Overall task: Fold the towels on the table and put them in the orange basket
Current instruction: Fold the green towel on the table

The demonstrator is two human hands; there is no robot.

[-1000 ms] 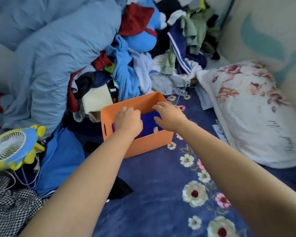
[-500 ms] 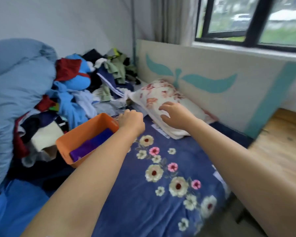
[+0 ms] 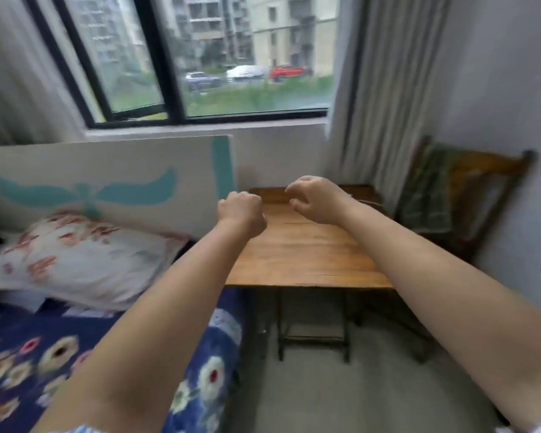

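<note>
- Near: two bare forearms reach forward over the bed [image 3: 200, 364] edge, the blue floral cover at near left. My read: the person faces the bench to look for the next towel.
- Left hand [image 3: 241, 214]: fingers curled into a loose fist, holding nothing. It hangs over the left edge of the bench [image 3: 300, 254], not touching it as far as I can tell.
- Right hand [image 3: 314, 200]: fingers loosely curled and apart, claw-like, holding nothing, over the far part of the bench. Looks ready to grab.
- Bench: one wooden top, bare where visible. No towel seen on it; the hands and arms hide part of the far edge.
- Basket: out of view. An orange blur at the near-left frame edge may be it; cannot tell.
- Far right: one wooden chair [image 3: 481, 195] with one green cloth [image 3: 428, 195] over its back. It may be a towel; too blurred to confirm.
- Left: one floral pillow [image 3: 75, 257] on the bed against the wall board.
- Far: one window [image 3: 181, 57], curtains either side.
- Judgement: the bench pile may be finished.
</note>
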